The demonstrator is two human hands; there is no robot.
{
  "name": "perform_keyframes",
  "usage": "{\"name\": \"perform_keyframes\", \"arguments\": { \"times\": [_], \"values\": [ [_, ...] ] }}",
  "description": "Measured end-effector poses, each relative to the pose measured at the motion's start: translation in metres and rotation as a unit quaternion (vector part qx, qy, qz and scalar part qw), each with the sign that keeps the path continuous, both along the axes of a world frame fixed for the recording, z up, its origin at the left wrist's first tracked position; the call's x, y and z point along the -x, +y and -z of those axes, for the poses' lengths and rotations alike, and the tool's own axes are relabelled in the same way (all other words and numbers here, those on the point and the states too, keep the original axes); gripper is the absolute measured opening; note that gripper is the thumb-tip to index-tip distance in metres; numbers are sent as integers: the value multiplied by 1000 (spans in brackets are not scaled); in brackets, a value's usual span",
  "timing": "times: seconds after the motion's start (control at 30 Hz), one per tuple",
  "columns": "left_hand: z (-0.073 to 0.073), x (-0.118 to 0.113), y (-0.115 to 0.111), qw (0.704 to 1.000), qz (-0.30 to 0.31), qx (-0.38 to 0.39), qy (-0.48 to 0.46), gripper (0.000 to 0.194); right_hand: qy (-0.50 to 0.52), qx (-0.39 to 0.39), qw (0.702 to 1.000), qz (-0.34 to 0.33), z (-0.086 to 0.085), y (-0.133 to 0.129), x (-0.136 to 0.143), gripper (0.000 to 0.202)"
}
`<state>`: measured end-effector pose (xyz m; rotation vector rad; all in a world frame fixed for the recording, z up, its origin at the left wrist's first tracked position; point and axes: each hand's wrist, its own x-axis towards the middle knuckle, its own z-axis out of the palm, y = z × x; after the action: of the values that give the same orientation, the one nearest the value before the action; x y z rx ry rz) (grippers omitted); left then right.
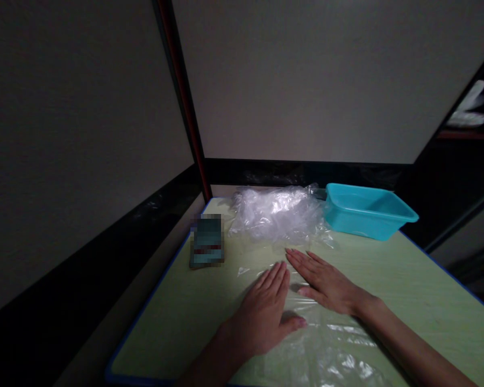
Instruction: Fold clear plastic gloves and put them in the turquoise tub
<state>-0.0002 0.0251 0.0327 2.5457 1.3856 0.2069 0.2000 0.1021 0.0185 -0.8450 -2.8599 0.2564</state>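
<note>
A clear plastic bag (pixel 310 333) lies spread over the near part of the table, its creases catching the light. My left hand (pixel 266 306) rests on it with fingers stretched out flat and thumb apart. To its right, my right hand (pixel 322 277) also lies flat on the plastic, fingers extended toward the upper left. The two hands are close together but do not touch, and neither grips anything. Beyond them sits a crumpled pile of clear plastic bags (pixel 280 212).
A turquoise plastic basin (pixel 358 223) stands at the back right of the pale green table (pixel 161 333), which has a blue edge. A pixelated flat object (pixel 207 242) lies at the left. Walls (pixel 298 80) border the table behind and left.
</note>
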Motion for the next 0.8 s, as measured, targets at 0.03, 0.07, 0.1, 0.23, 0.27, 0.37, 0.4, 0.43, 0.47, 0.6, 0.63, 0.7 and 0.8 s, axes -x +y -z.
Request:
{"name": "perform_keyframes", "arguments": {
  "times": [0.03, 0.07, 0.1, 0.23, 0.27, 0.37, 0.4, 0.43, 0.47, 0.6, 0.63, 0.7, 0.8],
  "values": [
    [1, 8, -2, 1000, -9, 6, 6, 76, 2, 0, 1000, 0, 0, 0, 0, 67],
    [1, 18, -5, 1000, -21, 12, 12, 74, 2, 1, 1000, 2, 0, 0, 0, 67],
    [1, 28, -9, 999, -43, 15, 18, 71, 2, 2, 1000, 4, 0, 0, 0, 68],
    [0, 66, -22, 992, -112, 16, 50, 65, -2, 22, 1000, 11, -2, 0, 1, 68],
    [1, 73, -24, 992, -117, 12, 55, 64, 4, 30, 999, 9, -3, 0, 0, 69],
    [9, 85, -27, 991, -113, -28, 59, 61, 60, 62, 996, 14, -6, 0, -2, 66],
    [12, 87, -27, 991, -110, -46, 58, 61, 87, 73, 993, 29, -7, 1, -3, 63],
    [15, 88, -27, 991, -106, -64, 56, 60, 112, 82, 989, 50, -7, 2, -5, 61],
    [18, 88, -27, 990, -103, -81, 55, 60, 130, 88, 985, 73, -8, 3, -7, 58],
    [25, 89, -28, 986, -97, -131, 47, 59, 144, 89, 978, 120, -8, 7, -12, 48],
    [26, 89, -28, 984, -96, -143, 42, 60, 142, 89, 979, 120, -7, 8, -13, 47],
    [27, 90, -28, 981, -94, -164, 34, 63, 138, 89, 979, 119, -7, 9, -14, 45],
    [30, 90, -27, 977, -90, -192, 32, 68, 134, 85, 981, 115, -8, 9, -13, 44]
  ]
}}
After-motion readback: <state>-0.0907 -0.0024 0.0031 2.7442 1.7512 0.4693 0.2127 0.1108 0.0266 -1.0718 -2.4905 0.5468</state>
